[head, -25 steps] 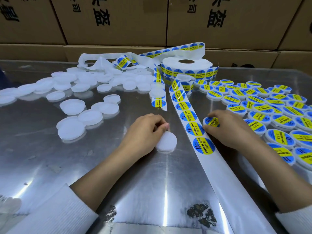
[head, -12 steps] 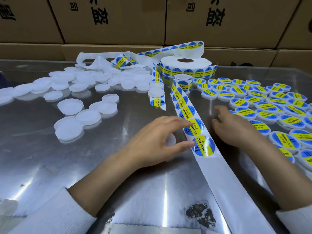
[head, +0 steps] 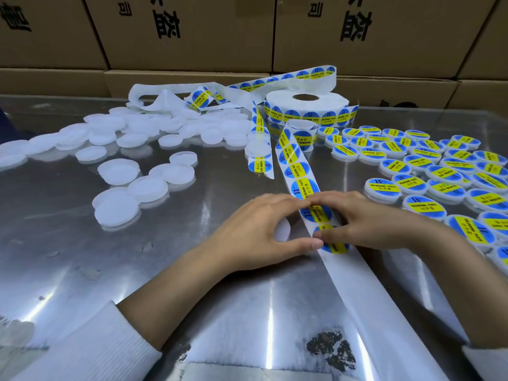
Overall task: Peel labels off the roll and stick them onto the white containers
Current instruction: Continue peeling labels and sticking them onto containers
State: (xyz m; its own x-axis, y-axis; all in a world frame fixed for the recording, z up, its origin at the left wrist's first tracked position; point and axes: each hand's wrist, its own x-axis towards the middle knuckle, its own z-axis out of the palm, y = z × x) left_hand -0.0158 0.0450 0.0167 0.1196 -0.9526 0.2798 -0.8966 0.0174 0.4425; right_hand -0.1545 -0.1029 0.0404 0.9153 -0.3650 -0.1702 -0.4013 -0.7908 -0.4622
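While both hands meet over the label strip (head: 295, 171), I see the nearest blue-and-yellow label (head: 331, 244) lying on the backing where it crosses the steel table (head: 192, 298). My left hand (head: 255, 235) arches over a bare white container (head: 283, 229), thumb tip touching the strip's edge by that label, index finger stretched onto the strip. My right hand (head: 368, 221) lies across the strip, fingertips on the label; whether it pinches the label I cannot tell. Strip runs back to the label roll (head: 305, 107), standing flat behind. Unlabelled white containers (head: 118, 171) spread left; labelled containers (head: 423, 206) crowd right, near the right wrist. Loose backing paper (head: 170, 97) is heaped behind the left pile. Cardboard boxes (head: 192, 31) wall the far edge.
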